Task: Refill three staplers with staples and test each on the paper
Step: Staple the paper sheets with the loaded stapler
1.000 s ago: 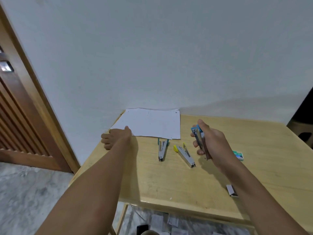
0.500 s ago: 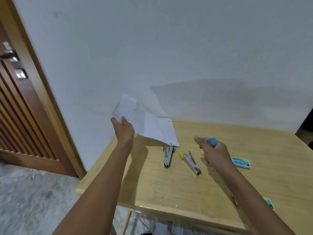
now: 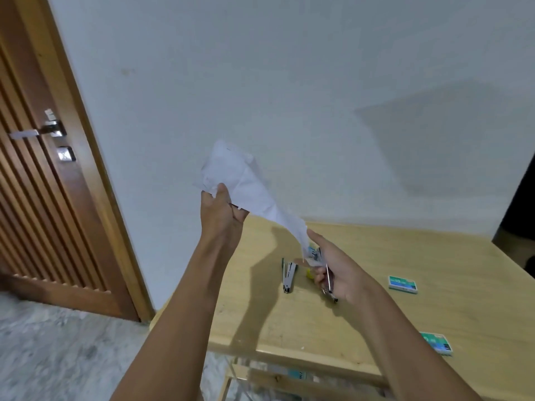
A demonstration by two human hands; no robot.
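Note:
My left hand point(image 3: 221, 211) holds a white sheet of paper point(image 3: 246, 189) up in the air above the table's left corner. The sheet's lower corner hangs down into the jaws of a blue stapler point(image 3: 317, 254), which my right hand point(image 3: 335, 270) grips just above the wooden table point(image 3: 376, 319). A teal stapler point(image 3: 289, 274) lies flat on the table left of my right hand. A yellow stapler point(image 3: 310, 274) lies mostly hidden behind my right hand, with its metal tip showing below the palm.
Two green staple boxes lie on the table, one point(image 3: 403, 284) at mid right and another point(image 3: 437, 342) near the front edge. A wooden door point(image 3: 43, 183) stands at the left. The white wall runs behind the table. Marble floor lies below left.
My left hand has lifted the paper off the table and higher into the air. My right hand has brought the blue stapler up to the sheet's lower corner.

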